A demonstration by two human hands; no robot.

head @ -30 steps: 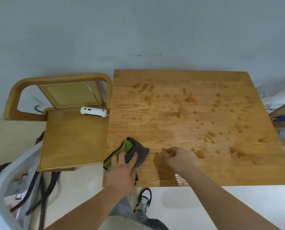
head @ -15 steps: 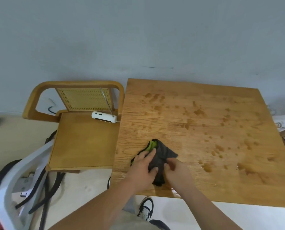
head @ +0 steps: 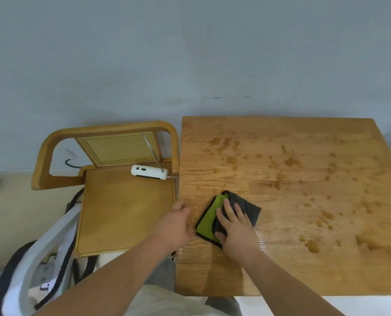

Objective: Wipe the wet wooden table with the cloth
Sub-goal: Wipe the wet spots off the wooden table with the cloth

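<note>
The square wooden table (head: 288, 273) carries many water drops (head: 291, 161) and small puddles across its middle and right side. A folded cloth (head: 207, 221), green on one face and dark grey on the other, lies near the table's front left. My right hand (head: 234, 225) lies flat on the cloth, palm down with the fingers spread, pressing it to the wood. Just left of the cloth, my left hand (head: 175, 224) hovers over the table's left edge with loosely curled fingers. It holds nothing and does not touch the cloth.
A wooden chair (head: 126, 215) with a cane back stands tight against the table's left side, with a white handheld device (head: 149, 172) on its seat. A white and black bag (head: 37, 267) sits on the floor at lower left. A grey wall runs behind the table.
The cloth has been opened so its green face shows. My left hand let go of it and moved left to the table edge. My right hand now lies flat on top.
</note>
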